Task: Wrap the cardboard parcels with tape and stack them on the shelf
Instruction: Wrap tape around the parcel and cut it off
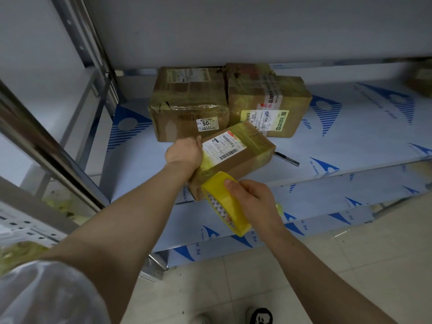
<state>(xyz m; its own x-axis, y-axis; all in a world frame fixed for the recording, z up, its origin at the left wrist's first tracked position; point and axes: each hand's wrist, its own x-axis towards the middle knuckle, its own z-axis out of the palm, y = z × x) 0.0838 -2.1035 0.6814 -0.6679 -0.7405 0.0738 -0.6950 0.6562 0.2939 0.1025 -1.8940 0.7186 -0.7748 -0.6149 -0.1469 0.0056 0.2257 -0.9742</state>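
Note:
A small cardboard parcel [243, 155] with a white barcode label lies tilted near the front edge of the shelf [350, 146]. My left hand [184, 153] grips its left end. My right hand [252, 199] holds a yellow tape roll [224, 202], fingers through its core, just in front of the parcel. A strip of yellow tape runs from the roll up over the parcel's near left corner. Behind it stand two larger taped parcels side by side, one on the left [189, 104] and one on the right [268, 106], with a third partly hidden at the back.
A dark pen-like tool [287, 159] lies on the shelf right of the small parcel. The shelf above hangs low overhead. A metal upright [46, 146] rises at the left. Another box [420, 80] sits at the far right. Tiled floor and my shoes lie below.

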